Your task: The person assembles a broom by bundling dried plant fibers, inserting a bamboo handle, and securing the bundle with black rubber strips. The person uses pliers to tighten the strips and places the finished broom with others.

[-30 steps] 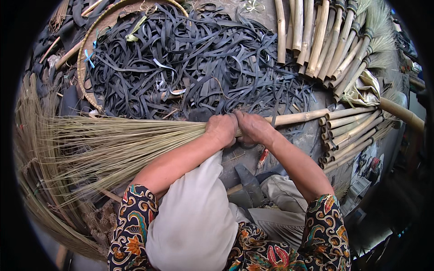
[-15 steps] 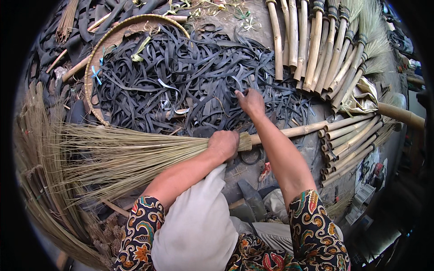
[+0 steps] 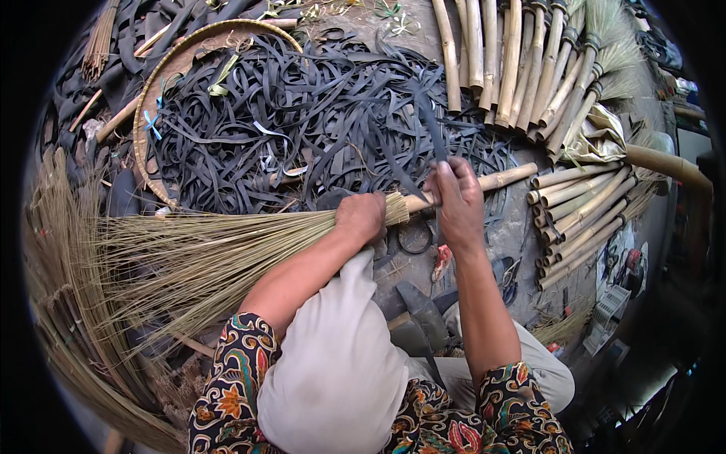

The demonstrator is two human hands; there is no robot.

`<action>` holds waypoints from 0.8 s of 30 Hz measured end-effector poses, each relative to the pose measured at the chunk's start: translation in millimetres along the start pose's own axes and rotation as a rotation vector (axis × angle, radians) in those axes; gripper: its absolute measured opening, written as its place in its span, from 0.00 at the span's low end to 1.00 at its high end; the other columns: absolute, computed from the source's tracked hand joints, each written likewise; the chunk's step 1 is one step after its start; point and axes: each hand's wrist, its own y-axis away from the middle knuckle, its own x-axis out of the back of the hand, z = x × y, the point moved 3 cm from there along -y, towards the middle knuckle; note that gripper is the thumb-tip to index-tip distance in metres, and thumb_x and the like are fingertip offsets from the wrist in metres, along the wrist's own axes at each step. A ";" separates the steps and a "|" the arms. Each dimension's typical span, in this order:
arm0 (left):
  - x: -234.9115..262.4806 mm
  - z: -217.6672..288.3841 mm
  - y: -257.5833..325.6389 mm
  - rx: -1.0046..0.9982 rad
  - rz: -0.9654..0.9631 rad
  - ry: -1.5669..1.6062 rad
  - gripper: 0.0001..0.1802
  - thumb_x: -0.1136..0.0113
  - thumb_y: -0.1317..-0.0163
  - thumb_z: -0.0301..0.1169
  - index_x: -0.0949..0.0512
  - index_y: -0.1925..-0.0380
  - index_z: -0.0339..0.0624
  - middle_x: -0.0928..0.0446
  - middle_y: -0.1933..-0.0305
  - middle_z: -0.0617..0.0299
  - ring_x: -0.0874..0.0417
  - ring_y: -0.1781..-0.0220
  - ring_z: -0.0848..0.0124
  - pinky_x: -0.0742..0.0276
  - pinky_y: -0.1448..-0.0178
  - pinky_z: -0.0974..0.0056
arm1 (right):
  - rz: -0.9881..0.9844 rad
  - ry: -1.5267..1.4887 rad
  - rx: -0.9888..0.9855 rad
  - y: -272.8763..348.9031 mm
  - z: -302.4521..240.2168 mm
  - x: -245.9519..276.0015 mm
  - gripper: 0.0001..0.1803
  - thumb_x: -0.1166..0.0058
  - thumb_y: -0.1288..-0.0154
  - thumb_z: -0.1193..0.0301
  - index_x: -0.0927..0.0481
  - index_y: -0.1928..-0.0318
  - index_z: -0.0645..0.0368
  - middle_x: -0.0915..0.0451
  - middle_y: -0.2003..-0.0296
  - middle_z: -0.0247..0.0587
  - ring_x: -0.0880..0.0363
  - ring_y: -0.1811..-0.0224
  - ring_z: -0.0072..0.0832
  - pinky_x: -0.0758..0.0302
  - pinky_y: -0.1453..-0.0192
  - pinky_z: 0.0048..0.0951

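While the left hand (image 3: 361, 217) is clamping shut around the neck of the broom bundle (image 3: 204, 257), just where the straw fibres are meeting the bamboo handle (image 3: 484, 184), the right hand (image 3: 457, 200) is pinching one dark rubber strip (image 3: 429, 125) between its fingers, closed on its near end. The broom is lying crosswise in front of the person, its long axis running from the fanned straw far out to the left of the left hand, through that fist, and on under the right hand to the handle's tip sticking out to the right. The strip is rising away from the right hand toward the strip pile (image 3: 302, 129) beyond both hands, so the right hand is sitting nearer the strip and just beside the binding point, with the left fist touching the bundle there. Beyond the pile a round woven tray (image 3: 144, 121) is lying partly buried. Up and to the right of the right hand, finished bamboo sticks (image 3: 529, 68) are lying side by side, with more stacked right of the handle's tip. Nearer the body, below the hands, a rubber ring (image 3: 414, 236) and scissors (image 3: 510, 276) are resting on the floor.
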 end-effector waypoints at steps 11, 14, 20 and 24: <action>8.1 -0.6 19.8 -0.088 0.088 0.023 0.35 0.20 0.48 0.45 0.23 0.46 0.35 0.15 0.49 0.41 0.13 0.41 0.45 0.17 0.37 0.46 | 0.103 -0.206 -0.080 113.9 -56.1 -5.5 0.15 0.52 0.13 0.62 0.21 0.45 0.62 0.23 0.71 0.31 0.29 0.79 0.15 0.33 0.77 0.17; 6.7 -4.8 25.6 -0.109 0.099 0.050 0.38 0.19 0.48 0.46 0.24 0.44 0.34 0.16 0.48 0.40 0.14 0.40 0.45 0.18 0.37 0.46 | 0.109 -0.159 -0.222 89.6 -2.7 -20.5 0.15 0.52 0.13 0.61 0.20 0.46 0.59 0.21 0.73 0.32 0.31 0.85 0.16 0.34 0.82 0.20; 14.0 -3.6 33.6 0.002 0.124 0.105 0.50 0.18 0.47 0.44 0.36 0.32 0.32 0.13 0.55 0.39 0.10 0.50 0.44 0.14 0.43 0.47 | 0.183 0.023 -0.617 74.2 90.1 -23.2 0.16 0.48 0.16 0.58 0.18 0.52 0.59 0.23 0.79 0.30 0.35 0.88 0.17 0.41 0.85 0.22; 20.2 1.4 36.5 0.062 0.088 0.104 0.62 0.18 0.47 0.44 0.49 0.22 0.31 0.12 0.55 0.38 0.09 0.52 0.44 0.14 0.45 0.47 | 0.170 -0.002 -0.572 79.4 94.0 -22.6 0.18 0.48 0.16 0.58 0.17 0.56 0.60 0.24 0.81 0.31 0.35 0.89 0.18 0.41 0.86 0.23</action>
